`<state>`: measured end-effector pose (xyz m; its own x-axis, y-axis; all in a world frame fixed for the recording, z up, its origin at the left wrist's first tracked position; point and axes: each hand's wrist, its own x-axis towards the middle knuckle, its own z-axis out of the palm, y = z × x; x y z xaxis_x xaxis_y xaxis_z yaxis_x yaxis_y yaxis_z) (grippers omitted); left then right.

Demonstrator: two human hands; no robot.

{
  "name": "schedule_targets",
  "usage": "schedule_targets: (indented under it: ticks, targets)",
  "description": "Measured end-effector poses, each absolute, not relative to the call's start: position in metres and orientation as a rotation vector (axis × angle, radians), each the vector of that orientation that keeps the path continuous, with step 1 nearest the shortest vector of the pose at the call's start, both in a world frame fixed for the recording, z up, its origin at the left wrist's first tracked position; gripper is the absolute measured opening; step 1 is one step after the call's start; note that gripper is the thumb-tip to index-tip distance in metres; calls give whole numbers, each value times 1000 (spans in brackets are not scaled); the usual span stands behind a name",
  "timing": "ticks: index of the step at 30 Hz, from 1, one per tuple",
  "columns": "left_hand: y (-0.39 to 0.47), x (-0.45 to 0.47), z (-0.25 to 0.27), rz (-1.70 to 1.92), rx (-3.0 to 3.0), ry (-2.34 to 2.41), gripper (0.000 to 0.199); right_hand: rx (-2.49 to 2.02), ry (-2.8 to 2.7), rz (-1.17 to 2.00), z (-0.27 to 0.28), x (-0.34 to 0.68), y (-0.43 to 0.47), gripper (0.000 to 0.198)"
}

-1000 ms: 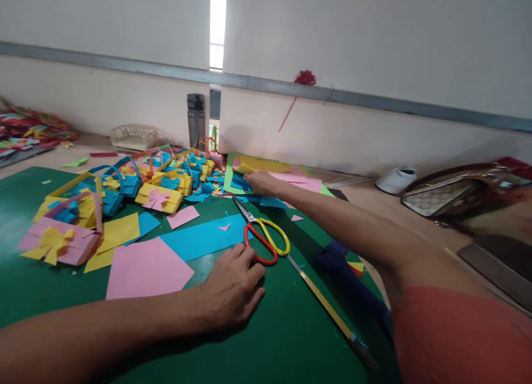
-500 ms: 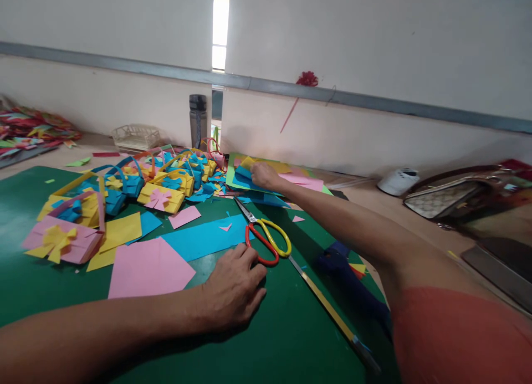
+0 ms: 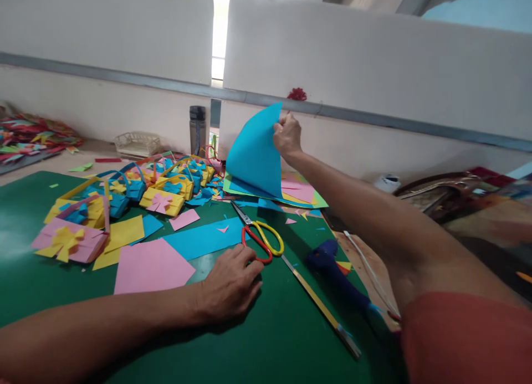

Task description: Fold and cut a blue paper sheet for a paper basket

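Observation:
Up at the back of the table, my right hand (image 3: 288, 133) pinches the upper right corner of a blue paper sheet (image 3: 257, 151). The sheet stands curved above a stack of coloured paper (image 3: 301, 188). My left hand (image 3: 230, 281) rests on the green mat (image 3: 274, 323) with its fingers curled, and their tips are partly hidden. Just beyond it lie scissors (image 3: 262, 241) with one red and one yellow handle loop, blades pointing away. A blue paper strip (image 3: 205, 239) and a pink paper piece (image 3: 153, 266) lie left of the scissors.
Several small paper baskets with bows (image 3: 72, 239) stand at the left. A thin cutter with a yellow shaft (image 3: 318, 303) and a dark blue glue gun (image 3: 338, 273) lie to the right. Behind are a dark bottle (image 3: 198, 130), a cream wicker tray (image 3: 137, 144) and a handbag (image 3: 440, 193).
My right hand has risen from the paper stack, lifting the blue sheet's corner upward. My left hand stays beside the scissors. The view has tilted slightly up.

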<state>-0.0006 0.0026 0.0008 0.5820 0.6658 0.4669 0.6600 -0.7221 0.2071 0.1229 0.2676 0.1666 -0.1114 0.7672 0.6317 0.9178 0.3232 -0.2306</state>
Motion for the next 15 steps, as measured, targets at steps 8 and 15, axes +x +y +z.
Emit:
schedule_targets:
  ticks: [8, 15]
  targets:
    - [-2, -5, 4, 1111, 3159, 826, 19, -1070, -1966, -415, 217, 144, 183, 26]
    - [-57, -34, 34, 1068, 3322, 700, 28, -985, -2472, -629, 174, 148, 7, 21]
